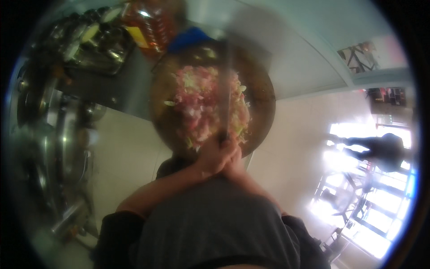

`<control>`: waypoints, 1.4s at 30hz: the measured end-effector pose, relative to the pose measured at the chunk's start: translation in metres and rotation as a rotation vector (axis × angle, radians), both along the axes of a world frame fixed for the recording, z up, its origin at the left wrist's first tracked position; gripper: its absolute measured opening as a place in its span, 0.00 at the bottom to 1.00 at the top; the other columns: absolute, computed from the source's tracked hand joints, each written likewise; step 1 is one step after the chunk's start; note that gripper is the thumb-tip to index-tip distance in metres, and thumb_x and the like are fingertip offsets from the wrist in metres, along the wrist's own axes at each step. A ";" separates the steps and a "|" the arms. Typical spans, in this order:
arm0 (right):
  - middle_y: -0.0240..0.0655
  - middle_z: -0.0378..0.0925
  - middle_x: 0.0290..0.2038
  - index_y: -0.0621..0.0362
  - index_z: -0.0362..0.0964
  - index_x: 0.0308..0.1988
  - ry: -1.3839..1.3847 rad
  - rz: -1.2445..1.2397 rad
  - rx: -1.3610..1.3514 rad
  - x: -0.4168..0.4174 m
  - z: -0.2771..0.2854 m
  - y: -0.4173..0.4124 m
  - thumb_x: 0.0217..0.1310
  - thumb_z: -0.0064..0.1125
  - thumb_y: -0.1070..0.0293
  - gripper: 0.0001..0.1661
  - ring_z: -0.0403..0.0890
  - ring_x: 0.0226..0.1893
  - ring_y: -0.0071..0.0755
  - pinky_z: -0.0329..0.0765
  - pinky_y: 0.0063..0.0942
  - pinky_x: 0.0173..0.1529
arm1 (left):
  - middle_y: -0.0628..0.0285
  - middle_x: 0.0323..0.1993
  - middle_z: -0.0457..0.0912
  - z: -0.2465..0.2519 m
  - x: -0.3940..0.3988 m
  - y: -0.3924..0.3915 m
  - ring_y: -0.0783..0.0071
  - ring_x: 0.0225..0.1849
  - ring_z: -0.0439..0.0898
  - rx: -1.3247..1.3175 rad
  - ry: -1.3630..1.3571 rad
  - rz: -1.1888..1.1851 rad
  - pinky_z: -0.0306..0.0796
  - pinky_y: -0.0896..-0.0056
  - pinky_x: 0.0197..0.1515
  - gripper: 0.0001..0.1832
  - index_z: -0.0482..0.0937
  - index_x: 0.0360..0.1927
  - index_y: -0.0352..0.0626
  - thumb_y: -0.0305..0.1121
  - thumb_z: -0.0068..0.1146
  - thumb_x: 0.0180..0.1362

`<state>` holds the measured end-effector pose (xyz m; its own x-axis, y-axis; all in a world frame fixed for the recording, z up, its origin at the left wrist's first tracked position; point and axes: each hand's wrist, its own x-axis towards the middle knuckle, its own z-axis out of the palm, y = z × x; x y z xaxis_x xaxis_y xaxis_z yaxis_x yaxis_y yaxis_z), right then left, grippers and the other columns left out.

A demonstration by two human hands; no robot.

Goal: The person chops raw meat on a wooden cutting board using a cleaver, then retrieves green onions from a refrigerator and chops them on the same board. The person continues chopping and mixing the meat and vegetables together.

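Note:
My left hand [213, 155] and my right hand [236, 162] are pressed together around the handle of a knife [225, 97], close to my body. The right hand is partly covered by the left. Motion blurs the blade, which points away from me over the middle of the chopped pink meat [196, 97]. Pale and greenish chopped bits are mixed into the meat, and a few lie at its edges. All of it lies spread on a round wooden chopping block [263, 101].
Beyond the block are a blue cloth-like item [189, 38] and a plastic bottle of reddish-orange liquid [151, 27]. Metal containers [97, 53] stand at the far left on a dark surface. A pale panel [302, 64] borders the block's right. A person [379, 151] is at far right, near bright windows.

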<state>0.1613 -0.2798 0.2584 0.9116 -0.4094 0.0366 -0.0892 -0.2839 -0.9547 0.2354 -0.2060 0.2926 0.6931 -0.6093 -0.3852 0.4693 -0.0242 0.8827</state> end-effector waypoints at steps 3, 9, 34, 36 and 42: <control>0.38 0.74 0.37 0.60 0.66 0.44 0.250 -0.058 0.340 -0.002 -0.034 -0.007 0.60 0.49 0.66 0.13 0.76 0.37 0.36 0.73 0.31 0.43 | 0.61 0.29 0.77 -0.041 0.008 -0.007 0.77 0.33 0.73 0.099 0.043 -0.083 0.67 0.72 0.36 0.14 0.77 0.32 0.34 0.37 0.50 0.56; 0.41 0.75 0.36 0.60 0.67 0.41 0.172 -0.069 0.074 -0.003 0.020 -0.004 0.60 0.50 0.64 0.12 0.77 0.37 0.37 0.73 0.31 0.41 | 0.61 0.29 0.77 0.005 -0.007 -0.003 0.74 0.31 0.73 -0.120 -0.104 -0.069 0.68 0.69 0.36 0.14 0.76 0.32 0.35 0.38 0.48 0.56; 0.42 0.76 0.40 0.61 0.68 0.43 0.129 0.025 0.009 -0.010 -0.002 0.001 0.56 0.54 0.63 0.17 0.77 0.42 0.38 0.73 0.34 0.45 | 0.61 0.33 0.78 0.009 -0.012 0.008 0.77 0.37 0.73 -0.086 -0.015 0.001 0.68 0.71 0.40 0.12 0.76 0.34 0.36 0.36 0.49 0.57; 0.42 0.75 0.40 0.60 0.68 0.43 0.100 0.049 0.173 -0.009 -0.019 0.002 0.56 0.53 0.63 0.17 0.76 0.42 0.40 0.72 0.34 0.46 | 0.61 0.35 0.78 -0.023 -0.015 0.010 0.76 0.37 0.74 -0.009 -0.071 0.021 0.68 0.70 0.41 0.12 0.76 0.35 0.36 0.36 0.50 0.56; 0.40 0.75 0.38 0.62 0.68 0.43 0.094 0.049 0.122 -0.006 0.004 0.003 0.58 0.52 0.67 0.14 0.76 0.42 0.35 0.71 0.32 0.47 | 0.60 0.25 0.75 -0.002 -0.012 0.009 0.71 0.28 0.73 0.005 -0.088 0.038 0.67 0.69 0.32 0.14 0.72 0.31 0.34 0.38 0.50 0.56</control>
